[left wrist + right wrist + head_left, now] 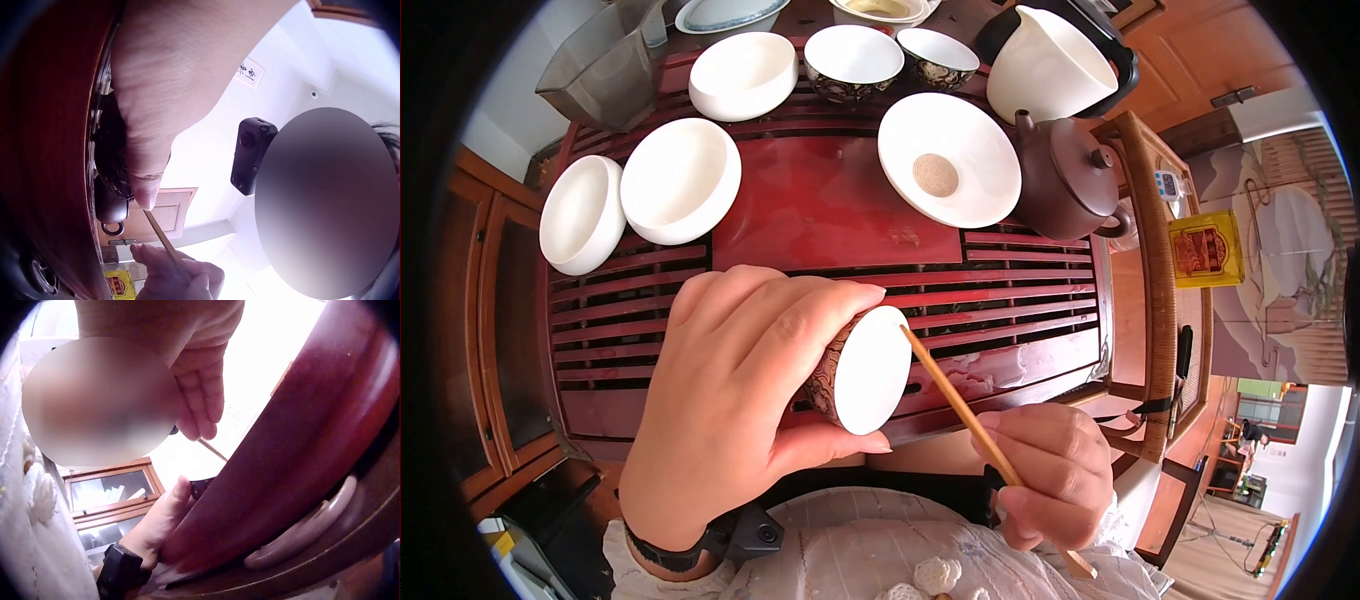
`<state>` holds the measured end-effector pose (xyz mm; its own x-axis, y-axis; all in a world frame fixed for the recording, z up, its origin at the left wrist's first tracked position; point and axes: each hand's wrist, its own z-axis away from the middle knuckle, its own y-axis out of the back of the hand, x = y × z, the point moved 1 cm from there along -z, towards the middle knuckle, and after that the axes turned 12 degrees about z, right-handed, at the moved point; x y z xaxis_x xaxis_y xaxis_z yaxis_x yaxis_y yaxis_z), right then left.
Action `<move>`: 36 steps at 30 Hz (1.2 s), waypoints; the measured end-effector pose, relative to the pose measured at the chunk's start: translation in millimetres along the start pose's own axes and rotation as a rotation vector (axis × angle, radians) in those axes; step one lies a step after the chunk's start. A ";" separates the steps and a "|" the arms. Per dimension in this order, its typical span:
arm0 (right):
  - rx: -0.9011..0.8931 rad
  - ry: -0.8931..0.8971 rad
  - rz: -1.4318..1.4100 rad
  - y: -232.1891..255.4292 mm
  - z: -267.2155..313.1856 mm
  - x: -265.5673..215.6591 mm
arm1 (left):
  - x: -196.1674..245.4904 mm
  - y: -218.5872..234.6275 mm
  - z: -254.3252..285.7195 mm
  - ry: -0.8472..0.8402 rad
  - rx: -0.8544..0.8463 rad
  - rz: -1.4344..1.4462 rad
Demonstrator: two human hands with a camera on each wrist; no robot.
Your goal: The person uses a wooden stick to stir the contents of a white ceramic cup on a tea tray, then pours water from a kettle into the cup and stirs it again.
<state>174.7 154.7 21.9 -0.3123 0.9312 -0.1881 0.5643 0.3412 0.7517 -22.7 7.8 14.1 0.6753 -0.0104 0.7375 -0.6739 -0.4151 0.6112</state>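
My left hand [725, 375] grips a small cup [870, 372] between fingers and thumb, over the near part of the red tea tray [830, 200]. The cup has a dark patterned outside and a white face tilted toward me. Its patterned side also shows past the thumb in the right wrist view [201, 487]. In my right hand [1055, 470] is a thin wooden stick [960, 405], pinched by the fingers and slanting up to the left. The stick's tip is right at the cup's upper right rim.
White bowls [681, 180] stand at the tray's left and back, beside dark patterned cups [855, 62]. A strainer bowl [975, 150], brown teapot [1072, 175] and white pitcher [1050, 65] stand at right. Beyond are a clear container [600, 75] and a yellow tin [1206, 248].
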 end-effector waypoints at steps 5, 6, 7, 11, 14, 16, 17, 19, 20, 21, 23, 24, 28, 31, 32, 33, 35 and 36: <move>0.008 0.012 0.017 -4.3 -3.3 -1.8 | 0.3 0.5 -0.7 -0.010 0.006 -0.004; 0.024 0.002 0.034 -5.0 -3.2 -1.7 | 0.1 0.1 -0.6 -0.008 0.006 0.005; 0.025 0.003 0.034 -4.8 -3.0 -1.3 | -0.1 -0.4 -0.7 -0.005 0.007 0.015; 0.005 0.016 0.033 -4.2 -2.2 -0.1 | -0.1 -0.3 -1.0 -0.007 0.007 0.006; 0.015 0.013 0.040 -4.4 -2.2 -1.0 | 0.1 -0.2 -0.8 -0.006 0.010 0.005; 0.017 0.000 0.039 -3.6 -2.7 -1.9 | 0.3 0.2 -0.9 -0.005 0.007 0.007; 0.005 0.000 0.045 -2.9 -3.1 -2.1 | 0.1 0.2 -0.8 -0.005 0.007 0.007; -0.007 0.000 0.050 -2.7 -2.7 -2.4 | -0.1 -0.4 -0.6 -0.004 0.005 0.006; -0.005 -0.004 0.049 -2.8 -2.2 -2.5 | 0.1 -0.5 -0.6 -0.004 0.005 0.005; -0.004 -0.008 0.048 -2.9 -1.8 -2.5 | 0.5 -0.5 -0.7 -0.002 0.008 0.004; 0.005 -0.006 0.051 -4.3 -2.2 -2.4 | 0.8 -0.3 -0.9 0.000 0.011 0.003; 0.015 -0.004 0.054 -4.6 -2.4 -2.3 | 1.1 0.0 -1.1 0.002 0.008 0.002; -0.004 -0.014 0.052 -3.7 -2.9 -3.3 | -0.4 -1.2 -0.9 0.000 0.006 -0.002; 0.001 -0.011 0.061 -3.9 -2.5 -2.7 | -0.3 -0.4 -0.6 -0.001 0.005 0.001; 0.002 -0.006 0.057 -3.7 -3.5 -2.0 | -0.1 -0.1 -0.8 -0.001 0.004 0.003; 0.003 -0.002 0.053 -3.6 -3.9 -1.7 | 0.1 0.4 -1.2 -0.006 0.004 -0.003; 0.005 -0.007 0.056 -4.1 -3.8 -2.7 | 0.4 0.2 -1.3 -0.010 0.005 -0.010; 0.008 -0.011 0.058 -4.5 -3.8 -3.1 | 0.4 -0.5 -1.1 -0.002 0.003 0.000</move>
<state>170.2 149.8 21.5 -0.2711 0.9506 -0.1515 0.5870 0.2880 0.7566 -22.4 9.0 14.4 0.6758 -0.0125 0.7370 -0.6732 -0.4177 0.6102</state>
